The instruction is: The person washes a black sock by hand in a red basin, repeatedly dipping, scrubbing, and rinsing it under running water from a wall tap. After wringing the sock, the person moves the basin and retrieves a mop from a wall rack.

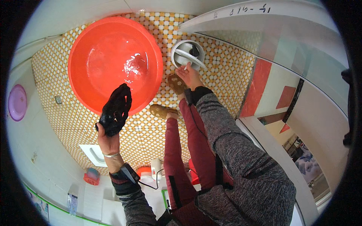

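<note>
My left hand (108,144) is closed around a bunched, wet-looking black cloth (116,109), holding it up over the near rim of a large red basin (77,88). Shiny water shows in the basin. My right hand (190,76) reaches to the near side of a small white bucket (174,60), its fingers curled at the rim. A white curved piece (193,57), perhaps a lid or handle, slants across the bucket. Something black (194,51) sits inside, partly hidden.
My brown slippers (163,111) stand on the patterned tile floor (143,132) beside the basin. A floor drain (58,100) and a white squat toilet (92,155) lie to the left. A purple basin (17,102) is by the left wall. A glass door (279,49) stands at right.
</note>
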A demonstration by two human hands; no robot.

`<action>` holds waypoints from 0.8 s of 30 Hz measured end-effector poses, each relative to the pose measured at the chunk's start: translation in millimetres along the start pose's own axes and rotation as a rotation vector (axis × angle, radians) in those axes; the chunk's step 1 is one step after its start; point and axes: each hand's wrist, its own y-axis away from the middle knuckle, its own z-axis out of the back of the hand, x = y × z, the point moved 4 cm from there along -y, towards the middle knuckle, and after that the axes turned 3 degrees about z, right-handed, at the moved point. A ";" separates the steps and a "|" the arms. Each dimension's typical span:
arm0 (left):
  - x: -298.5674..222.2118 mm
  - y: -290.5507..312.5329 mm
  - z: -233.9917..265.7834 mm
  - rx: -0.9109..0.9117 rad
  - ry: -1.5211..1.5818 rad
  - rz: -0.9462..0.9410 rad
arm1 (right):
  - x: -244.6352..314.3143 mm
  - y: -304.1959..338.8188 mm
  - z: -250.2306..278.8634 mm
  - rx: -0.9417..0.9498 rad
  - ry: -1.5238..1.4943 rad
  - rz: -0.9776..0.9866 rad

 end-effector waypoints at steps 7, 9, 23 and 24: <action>11.9 -1.5 -4.4 -0.002 0.059 0.014 | 2.7 -3.9 -5.7 0.008 0.021 0.016; 12.4 -0.6 -4.6 -0.017 0.061 0.010 | 1.0 -5.7 -6.5 0.007 0.047 0.017; 13.3 8.6 -2.6 -0.040 0.062 -0.017 | 4.6 -11.7 -0.6 -0.082 0.215 0.010; 12.5 12.0 -0.1 -0.095 0.063 -0.020 | 7.1 -10.3 -2.7 -0.053 0.243 0.022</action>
